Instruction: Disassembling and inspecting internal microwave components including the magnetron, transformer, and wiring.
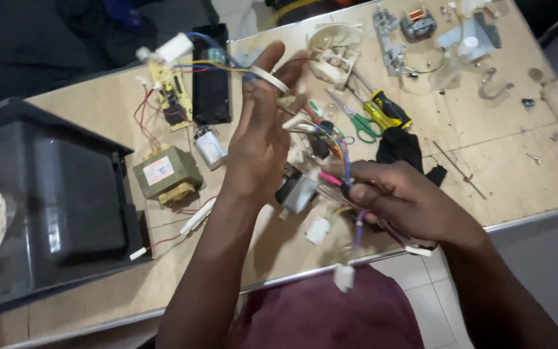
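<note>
My left hand (259,129) is raised above the wooden table (511,148), fingers stretched upward, with a pale strip of tape (269,79) looped across the fingertips. My right hand (392,200) is closed around a bundle of coloured wires (334,165), pink, blue and purple strands running out of the fist. A white plug connector (344,276) dangles from the bundle below the table edge. The wires lead up toward small parts lying between my two hands.
A black appliance casing (53,194) fills the left. On the table lie a transformer (166,174), a capacitor (210,147), a circuit board (172,94), a black box (210,74), green scissors (356,119), a yellow-black screwdriver (389,110), a white plastic fan part (334,52) and metal brackets (389,39).
</note>
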